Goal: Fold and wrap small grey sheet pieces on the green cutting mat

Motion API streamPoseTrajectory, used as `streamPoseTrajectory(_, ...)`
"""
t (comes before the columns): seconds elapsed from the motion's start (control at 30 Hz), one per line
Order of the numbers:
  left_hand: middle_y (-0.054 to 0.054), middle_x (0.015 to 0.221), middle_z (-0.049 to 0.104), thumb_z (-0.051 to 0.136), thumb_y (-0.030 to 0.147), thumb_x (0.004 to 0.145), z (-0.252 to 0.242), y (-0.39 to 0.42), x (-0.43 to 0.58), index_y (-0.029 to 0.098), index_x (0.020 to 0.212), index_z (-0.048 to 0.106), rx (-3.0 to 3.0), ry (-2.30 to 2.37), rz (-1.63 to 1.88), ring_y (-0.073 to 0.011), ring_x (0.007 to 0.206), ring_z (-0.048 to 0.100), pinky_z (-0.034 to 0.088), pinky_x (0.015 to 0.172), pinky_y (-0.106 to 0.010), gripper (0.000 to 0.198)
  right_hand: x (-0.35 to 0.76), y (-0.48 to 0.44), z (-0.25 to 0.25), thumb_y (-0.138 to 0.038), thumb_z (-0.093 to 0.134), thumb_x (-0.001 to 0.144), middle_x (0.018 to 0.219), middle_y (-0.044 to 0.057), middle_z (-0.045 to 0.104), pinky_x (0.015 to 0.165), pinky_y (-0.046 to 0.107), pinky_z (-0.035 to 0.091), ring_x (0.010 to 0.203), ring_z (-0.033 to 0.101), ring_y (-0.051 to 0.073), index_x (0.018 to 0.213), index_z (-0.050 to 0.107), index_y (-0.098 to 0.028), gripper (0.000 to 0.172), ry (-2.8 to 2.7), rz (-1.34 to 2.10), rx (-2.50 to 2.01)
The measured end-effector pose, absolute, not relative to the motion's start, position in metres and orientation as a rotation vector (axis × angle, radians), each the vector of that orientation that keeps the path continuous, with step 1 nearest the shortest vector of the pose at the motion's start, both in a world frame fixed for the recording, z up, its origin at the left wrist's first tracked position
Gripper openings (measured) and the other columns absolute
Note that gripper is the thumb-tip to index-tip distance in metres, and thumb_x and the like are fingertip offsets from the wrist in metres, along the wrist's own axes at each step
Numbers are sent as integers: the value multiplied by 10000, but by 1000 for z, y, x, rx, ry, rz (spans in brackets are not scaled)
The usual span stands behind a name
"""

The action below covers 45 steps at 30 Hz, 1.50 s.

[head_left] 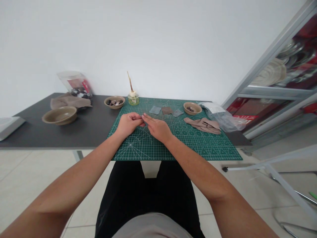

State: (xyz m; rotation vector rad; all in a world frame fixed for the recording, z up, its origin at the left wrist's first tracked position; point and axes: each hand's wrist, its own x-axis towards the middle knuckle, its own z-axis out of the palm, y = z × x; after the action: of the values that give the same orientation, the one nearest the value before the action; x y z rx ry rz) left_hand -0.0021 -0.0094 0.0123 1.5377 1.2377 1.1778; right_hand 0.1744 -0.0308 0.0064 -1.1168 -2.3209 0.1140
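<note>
Both my hands meet over the middle of a green cutting mat (203, 145) on a dark table (81, 129). My left hand (129, 123) is curled, its fingertips pinched together near my right hand's fingers. My right hand (157, 127) lies low on the mat with its fingers pressed together, pointing left. Whatever sits between the fingertips is too small to make out. Just beyond the hands lie small fabric squares: a grey one (155, 110), a brown one (166, 110) and another grey one (177, 113).
A small bowl (192, 107) and folded beige cloth (203, 125) sit at the mat's right, beside a clear plastic bag (223, 117). A glass jar with a stick (133, 98), a bowl of buttons (114, 102), a larger bowl (59, 115) and a plastic container (75, 85) stand to the left. Metal shelving (279, 89) stands right.
</note>
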Motion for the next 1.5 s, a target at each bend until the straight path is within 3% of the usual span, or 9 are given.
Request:
streamPoseTrajectory(0.23,-6,652,713,735,282,680,9,-6,-2,175,740,626,1555,1189,1214,-157,646,691,560,695,-286,164,175,-31,9,-90,422,912,1485,45,479,1059,362,492,1304,543,193,1438,483,-219,545,-2277,132,-1174)
streamPoseTrajectory(0.53,8,618,709,668,201,704,8,-4,-4,178,696,634,1658,1243,1165,-137,604,678,535,641,-238,42,175,-26,6,-115,494,905,1504,9,457,1101,360,450,1310,535,173,1410,516,-273,530,-2309,131,-1119)
streamPoseTrajectory(0.77,-8,647,716,733,255,697,6,-5,-1,174,749,631,1566,1173,1241,-159,637,695,549,657,-266,140,176,-27,7,-81,438,913,1460,36,514,1074,322,470,1304,539,161,1448,465,-219,553,-2259,145,-1216)
streamPoseTrajectory(1.0,6,632,706,684,195,706,5,-3,-5,175,696,647,1771,1254,1207,-134,613,665,515,625,-239,44,173,-31,10,-85,402,918,1530,40,406,1034,351,508,1284,561,192,1457,453,-210,556,-2368,70,-1203)
streamPoseTrajectory(1.2,-3,648,711,729,289,706,1,-2,-3,182,767,623,1629,1155,1276,-162,638,692,536,634,-267,163,174,-29,8,-82,404,916,1495,58,469,1067,346,480,1324,520,176,1480,414,-203,577,-2305,91,-1218)
streamPoseTrajectory(1.37,1,645,703,692,218,696,4,-3,-2,179,729,608,1685,1165,1250,-141,616,665,528,630,-256,98,172,-30,9,-92,372,927,1526,64,416,1048,358,497,1290,553,189,1488,401,-192,570,-2365,20,-1215)
streamPoseTrajectory(1.5,30,596,660,659,152,664,5,-3,-1,193,702,557,1762,1175,1243,-112,540,597,460,535,-222,116,171,-31,8,-104,372,928,1536,46,397,1017,349,521,1260,578,192,1477,424,-209,561,-2399,-13,-1219)
